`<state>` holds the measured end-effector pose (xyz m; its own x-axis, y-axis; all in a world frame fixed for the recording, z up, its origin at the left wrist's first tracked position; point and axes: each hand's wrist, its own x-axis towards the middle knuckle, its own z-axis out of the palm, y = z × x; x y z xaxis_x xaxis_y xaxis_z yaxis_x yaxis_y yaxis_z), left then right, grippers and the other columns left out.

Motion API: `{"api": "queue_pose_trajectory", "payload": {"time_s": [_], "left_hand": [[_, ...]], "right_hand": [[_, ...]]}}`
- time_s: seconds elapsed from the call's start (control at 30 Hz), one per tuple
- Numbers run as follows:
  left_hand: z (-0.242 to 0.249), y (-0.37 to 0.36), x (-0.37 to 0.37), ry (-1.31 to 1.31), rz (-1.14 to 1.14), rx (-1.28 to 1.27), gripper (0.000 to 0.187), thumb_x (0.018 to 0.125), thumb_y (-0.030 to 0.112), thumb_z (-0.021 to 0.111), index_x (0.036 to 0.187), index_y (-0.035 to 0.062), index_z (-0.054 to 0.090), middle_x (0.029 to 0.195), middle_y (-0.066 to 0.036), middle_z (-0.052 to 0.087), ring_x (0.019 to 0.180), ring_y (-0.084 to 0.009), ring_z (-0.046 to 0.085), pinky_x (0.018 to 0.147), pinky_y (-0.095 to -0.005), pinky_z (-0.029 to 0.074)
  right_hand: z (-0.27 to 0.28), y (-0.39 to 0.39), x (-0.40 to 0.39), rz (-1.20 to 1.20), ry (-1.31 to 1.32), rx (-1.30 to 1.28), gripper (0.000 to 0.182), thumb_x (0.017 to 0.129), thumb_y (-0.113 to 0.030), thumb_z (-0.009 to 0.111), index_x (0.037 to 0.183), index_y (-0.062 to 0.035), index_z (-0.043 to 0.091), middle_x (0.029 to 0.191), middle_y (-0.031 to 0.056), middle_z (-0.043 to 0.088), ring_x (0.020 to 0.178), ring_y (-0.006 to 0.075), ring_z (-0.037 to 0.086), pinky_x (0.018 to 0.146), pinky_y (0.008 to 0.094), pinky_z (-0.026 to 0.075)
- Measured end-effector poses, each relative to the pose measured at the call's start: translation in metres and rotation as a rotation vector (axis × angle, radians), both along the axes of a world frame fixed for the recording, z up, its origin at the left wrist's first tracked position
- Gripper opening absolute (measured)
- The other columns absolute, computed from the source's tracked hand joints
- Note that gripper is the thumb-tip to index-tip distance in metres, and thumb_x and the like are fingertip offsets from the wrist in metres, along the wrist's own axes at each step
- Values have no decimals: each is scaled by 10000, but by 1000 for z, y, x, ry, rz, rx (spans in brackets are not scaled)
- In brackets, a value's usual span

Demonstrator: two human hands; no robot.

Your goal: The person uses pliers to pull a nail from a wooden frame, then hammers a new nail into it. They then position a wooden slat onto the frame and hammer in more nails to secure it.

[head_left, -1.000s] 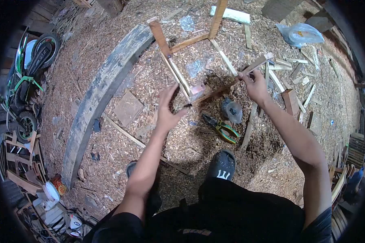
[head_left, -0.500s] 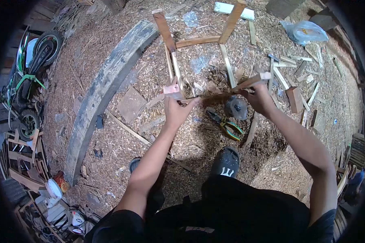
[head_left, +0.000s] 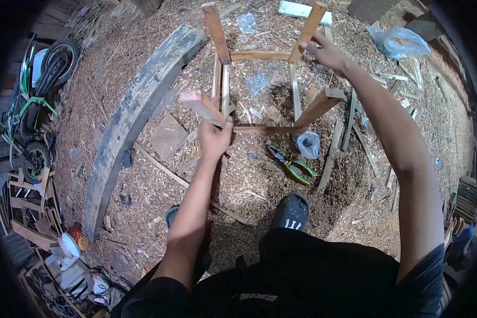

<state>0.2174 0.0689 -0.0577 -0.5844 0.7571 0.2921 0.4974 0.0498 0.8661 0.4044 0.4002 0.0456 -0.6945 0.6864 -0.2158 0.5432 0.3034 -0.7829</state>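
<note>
A wooden frame point(head_left: 262, 55) with four upright legs stands on the shavings in front of me. My left hand point(head_left: 215, 139) is wrapped round the base of its near left leg point(head_left: 202, 107), which looks blurred. At the far right leg point(head_left: 308, 31), my right hand point(head_left: 328, 54) has its fingers against the wood. The near right leg point(head_left: 321, 108) has no hand on it. Pliers point(head_left: 292, 164) with green and yellow handles lie just below the frame, beside a small clear plastic bag point(head_left: 307, 144) with dark contents.
A long curved beam point(head_left: 138, 114) lies at the left, with a motorbike point(head_left: 37, 100) beyond it. Wood offcuts point(head_left: 350, 119) and a plastic bag point(head_left: 400, 42) lie at the right. A flat square piece point(head_left: 168, 136) rests left of the frame. My shoe point(head_left: 292, 211) is below the pliers.
My right hand has left the near right leg and moved up to the far right leg. My left hand has moved slightly left and down. The frame has shifted slightly.
</note>
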Motion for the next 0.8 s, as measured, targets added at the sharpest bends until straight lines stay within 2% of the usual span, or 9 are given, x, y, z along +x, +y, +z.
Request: {"api": "queue_pose_trajectory", "payload": {"time_s": [0.17, 0.27, 0.43, 0.5, 0.57, 0.63, 0.7, 0.73, 0.8], "left_hand": [[48, 0, -54, -262, 26, -148, 448, 890, 51, 668, 1297, -34, 499, 1321, -189, 612, 1207, -252, 601, 1026, -374, 473], [98, 9, -74, -320, 56, -243, 439, 916, 92, 649, 1311, -4, 485, 1276, -145, 622, 1161, -217, 603, 991, -359, 480], [83, 35, -114, -521, -205, -109, 433, 924, 193, 655, 1307, 40, 525, 1188, -99, 599, 1100, -204, 598, 962, -346, 470], [77, 41, -112, -688, -180, -119, 457, 940, 213, 658, 1342, 42, 526, 1231, -118, 595, 1108, -211, 606, 961, -348, 472], [64, 45, -124, -654, -7, -113, 506, 965, 257, 656, 1388, 28, 501, 1269, -132, 596, 1117, -214, 614, 975, -359, 475], [101, 37, -99, -535, 118, -80, 529, 991, 318, 632, 1392, -3, 504, 1263, -143, 615, 1125, -219, 622, 989, -374, 482], [132, 29, -91, -494, 42, -3, 516, 1063, 351, 469, 1405, -34, 495, 1325, -168, 626, 1175, -234, 633, 1039, -377, 487], [148, 29, -90, -500, 36, -26, 698, 1047, 550, 402, 1381, -53, 512, 1308, -179, 642, 1195, -243, 625, 1087, -389, 444], [179, 29, -81, -520, -31, 1, 774, 1025, 620, 369, 1367, -57, 525, 1261, -183, 665, 1188, -237, 627, 1090, -384, 439]], "right_hand": [[13, -36, -3, 38, 133, 118, 568, 1063, -254, 509, 1565, -126, 276, 1350, 185, 604, 1218, 261, 599, 1053, 405, 476], [37, -39, 4, 3, 282, -119, 495, 1062, -247, 518, 1511, -99, 372, 1119, 131, 725, 1020, 198, 680, 886, 353, 546], [63, -53, 18, -141, 447, -105, 365, 1040, -320, 572, 1217, -4, 621, 949, 81, 709, 789, 103, 643, 699, 267, 529], [56, -68, 20, -367, 433, -141, 401, 1032, -313, 589, 1261, 17, 604, 881, 23, 656, 704, 79, 591, 612, 243, 496], [57, -78, 12, -429, 506, -156, 377, 1034, -327, 580, 1129, 29, 659, 832, 49, 664, 704, 92, 578, 626, 271, 480], [63, -82, 5, -417, 445, -85, 380, 1023, -323, 608, 1147, 34, 651, 841, 4, 623, 672, 62, 549, 567, 243, 456], [77, -93, -7, -432, 454, -117, 386, 1018, -333, 618, 1127, 35, 668, 851, 13, 631, 671, 62, 537, 576, 244, 448], [80, -94, -12, -371, 450, -119, 391, 1016, -340, 621, 1120, 33, 675, 857, 16, 635, 667, 65, 532, 588, 246, 448], [84, -101, -27, -302, 441, -16, 420, 1028, -388, 591, 1075, 17, 693, 859, 16, 632, 691, 62, 524, 638, 241, 449]]}}
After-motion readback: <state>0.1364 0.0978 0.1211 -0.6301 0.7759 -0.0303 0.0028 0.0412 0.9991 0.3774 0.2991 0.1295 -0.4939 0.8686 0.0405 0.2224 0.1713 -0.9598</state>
